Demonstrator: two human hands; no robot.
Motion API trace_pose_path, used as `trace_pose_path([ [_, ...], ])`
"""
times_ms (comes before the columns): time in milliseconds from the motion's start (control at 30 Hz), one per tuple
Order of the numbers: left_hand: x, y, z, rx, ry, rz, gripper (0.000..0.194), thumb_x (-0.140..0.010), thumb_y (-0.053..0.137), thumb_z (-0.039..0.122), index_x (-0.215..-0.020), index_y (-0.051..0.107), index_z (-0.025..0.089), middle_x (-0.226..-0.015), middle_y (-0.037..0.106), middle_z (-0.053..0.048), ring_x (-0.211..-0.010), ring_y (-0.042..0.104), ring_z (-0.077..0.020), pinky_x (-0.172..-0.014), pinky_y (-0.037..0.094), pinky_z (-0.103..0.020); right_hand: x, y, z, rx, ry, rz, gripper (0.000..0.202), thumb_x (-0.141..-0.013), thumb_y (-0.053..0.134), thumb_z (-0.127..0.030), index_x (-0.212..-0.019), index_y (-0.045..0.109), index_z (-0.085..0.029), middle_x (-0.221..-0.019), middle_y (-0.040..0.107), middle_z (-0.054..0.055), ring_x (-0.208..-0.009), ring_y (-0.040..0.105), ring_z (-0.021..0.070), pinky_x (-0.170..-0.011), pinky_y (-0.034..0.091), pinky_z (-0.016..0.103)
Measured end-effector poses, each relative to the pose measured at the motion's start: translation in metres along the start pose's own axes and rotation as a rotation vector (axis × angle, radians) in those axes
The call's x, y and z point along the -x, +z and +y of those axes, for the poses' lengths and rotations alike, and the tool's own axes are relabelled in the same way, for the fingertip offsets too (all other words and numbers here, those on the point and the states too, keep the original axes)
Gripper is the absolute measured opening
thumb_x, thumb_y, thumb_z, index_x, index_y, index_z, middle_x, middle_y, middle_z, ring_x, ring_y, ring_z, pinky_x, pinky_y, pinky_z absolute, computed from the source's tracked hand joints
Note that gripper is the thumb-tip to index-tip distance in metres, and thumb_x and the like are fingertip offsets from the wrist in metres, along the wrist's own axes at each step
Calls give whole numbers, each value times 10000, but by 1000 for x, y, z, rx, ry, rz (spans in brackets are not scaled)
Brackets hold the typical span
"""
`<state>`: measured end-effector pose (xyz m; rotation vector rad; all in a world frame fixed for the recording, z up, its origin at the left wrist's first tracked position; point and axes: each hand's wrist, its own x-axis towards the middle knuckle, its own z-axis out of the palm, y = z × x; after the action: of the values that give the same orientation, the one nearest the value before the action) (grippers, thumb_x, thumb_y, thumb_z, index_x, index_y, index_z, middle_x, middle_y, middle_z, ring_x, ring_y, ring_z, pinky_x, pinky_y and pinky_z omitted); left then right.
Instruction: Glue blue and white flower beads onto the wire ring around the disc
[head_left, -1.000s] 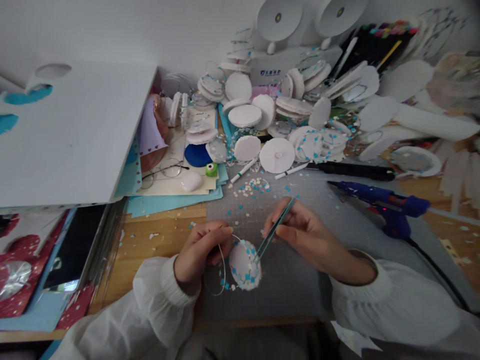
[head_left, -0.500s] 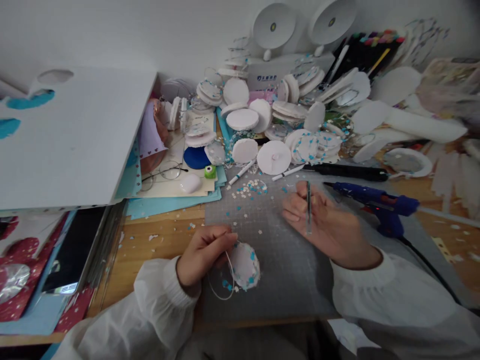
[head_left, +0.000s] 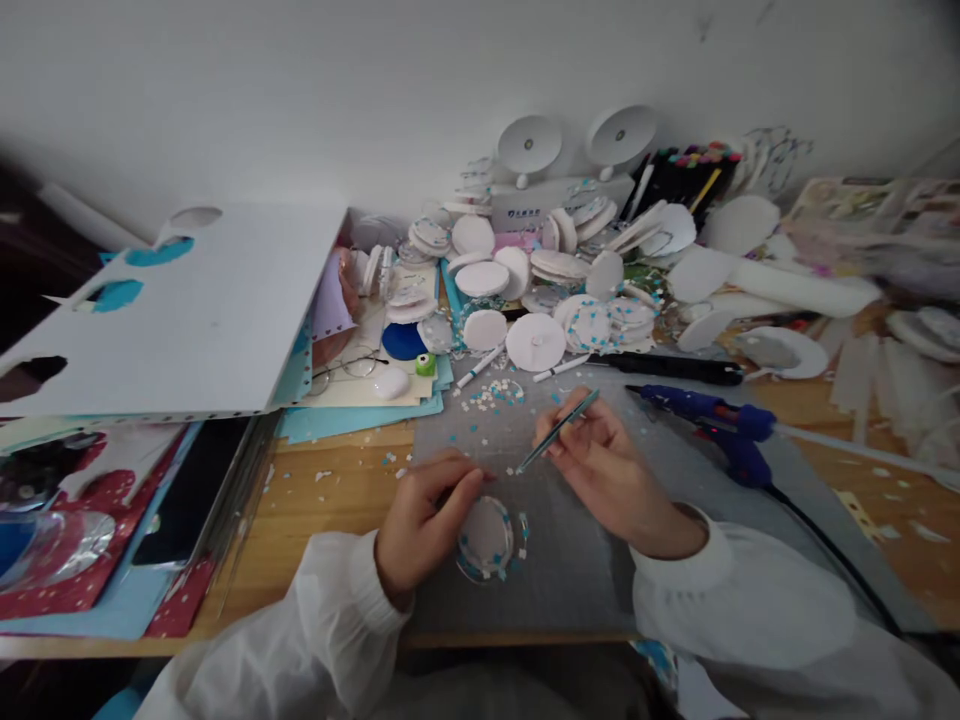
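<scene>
In the lower middle, my left hand (head_left: pixel 435 515) is closed, thumb and fingers pinched at the upper left edge of a small round white disc (head_left: pixel 486 535). Tiny blue and white flowers ring the disc, and part of a thin flowered strand (head_left: pixel 524 535) curves past its right side. The exact grip point is hidden behind the fingers. My right hand (head_left: pixel 607 470) is closed around slim, dark metallic tweezers (head_left: pixel 559 432), tilted with the tip down and left, above the grey cutting mat (head_left: pixel 555 590). Loose flower pieces (head_left: pixel 495 395) lie on the mat beyond both hands.
Many white discs (head_left: pixel 535 342) and flowered strands crowd the back. A blue glue gun (head_left: pixel 705 415) with its cord lies at right, beside a black tool (head_left: pixel 667 367). A large white board (head_left: pixel 225 320) stands at left near glasses (head_left: pixel 360 365) and paper sheets.
The tweezers have swung from upright to slanted, and my right hand has moved left toward my left hand. The disc has turned, and its wide loose loop now lies closer to it.
</scene>
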<state>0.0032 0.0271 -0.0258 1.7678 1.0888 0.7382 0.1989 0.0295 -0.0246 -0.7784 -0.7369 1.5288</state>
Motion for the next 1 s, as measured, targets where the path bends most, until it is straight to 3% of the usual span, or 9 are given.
trace_pose_path([
  [67, 0, -3, 5, 4, 62, 103, 253, -895, 490, 265, -951, 712, 157, -927, 625, -87, -903, 575, -198, -804, 429, -298, 0, 1, 0, 7, -25, -6, 248, -708, 734, -292, -763, 501, -224, -728, 592, -31, -641, 497, 95, -607, 392, 250],
  [167, 0, -8, 16, 58, 82, 161, 221, -873, 535, 264, -985, 709, 189, -994, 635, -87, -982, 567, -214, -842, 429, -309, 2, 1, -1, 36, -56, -14, 232, -730, 715, -290, -773, 498, -221, -741, 603, -29, -629, 490, 91, -599, 389, 243],
  [400, -4, -9, 35, 106, 51, 98, 166, -816, 633, 303, -903, 720, 191, -927, 676, -77, -948, 578, -218, -872, 417, -325, 8, -1, 2, 140, -153, -84, 163, -807, 641, -248, -812, 479, -234, -784, 629, -22, -681, 526, 111, -643, 403, 271],
  [567, -7, -6, 36, 204, -41, 56, 170, -801, 640, 301, -721, 664, 152, -753, 627, -46, -757, 562, -168, -721, 436, -270, 8, -5, 6, 181, -211, -148, 123, -835, 609, -193, -854, 499, -244, -829, 653, -24, -730, 560, 106, -663, 413, 262],
  [833, -7, -8, 32, 401, -181, -18, 163, -792, 655, 279, -697, 637, 148, -731, 600, -11, -708, 524, -125, -679, 410, -227, 9, -6, 5, 277, -273, -106, 133, -800, 650, -211, -872, 544, -246, -854, 656, -5, -749, 602, 126, -654, 468, 274],
  [1000, -6, -13, 30, 420, -109, -98, 185, -787, 657, 263, -649, 626, 144, -692, 588, -24, -699, 528, -142, -674, 413, -248, 9, -6, 1, 259, -246, -125, 154, -783, 666, -208, -882, 560, -259, -834, 664, -4, -744, 602, 132, -644, 480, 284],
])
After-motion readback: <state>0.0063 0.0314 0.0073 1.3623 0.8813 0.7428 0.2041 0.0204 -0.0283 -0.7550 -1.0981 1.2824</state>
